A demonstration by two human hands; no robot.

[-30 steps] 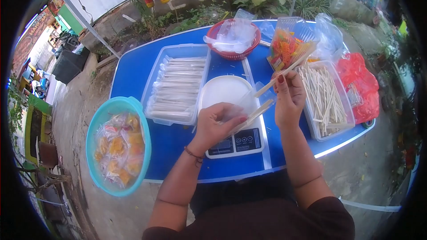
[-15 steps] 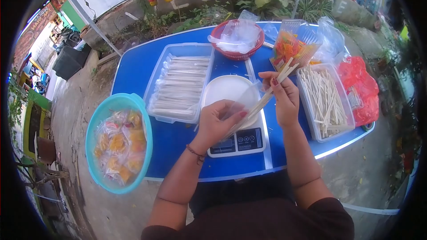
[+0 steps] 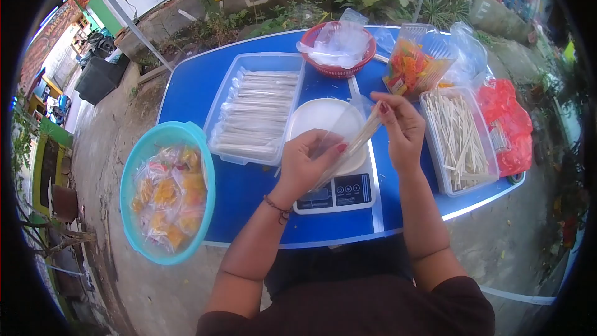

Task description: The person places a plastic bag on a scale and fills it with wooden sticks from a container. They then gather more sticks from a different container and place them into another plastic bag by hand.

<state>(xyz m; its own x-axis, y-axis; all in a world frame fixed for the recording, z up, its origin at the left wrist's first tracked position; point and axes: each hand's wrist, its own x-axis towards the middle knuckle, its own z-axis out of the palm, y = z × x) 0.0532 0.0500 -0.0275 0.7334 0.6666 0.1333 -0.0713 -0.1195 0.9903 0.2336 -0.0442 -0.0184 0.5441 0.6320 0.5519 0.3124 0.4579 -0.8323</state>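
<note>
A bundle of thin pale sticks lies slantwise inside a narrow clear plastic bag, above a white kitchen scale. My left hand is closed around the lower part of the bag and bundle. At the upper end, my right hand pinches the stick ends between thumb and fingers. To the right, a clear plastic box holds many loose sticks. On the left, another clear box is filled with bagged bundles of sticks.
A red basket with clear bags stands at the back. Beside it is a clear container of orange and red packets. A red plastic bag lies far right. A turquoise tub of bagged yellow food sits left of the blue table.
The sticks have slid down into the bag. Their ends stood well above my right hand before and are now about level with its fingertips. The view has shifted slightly.
</note>
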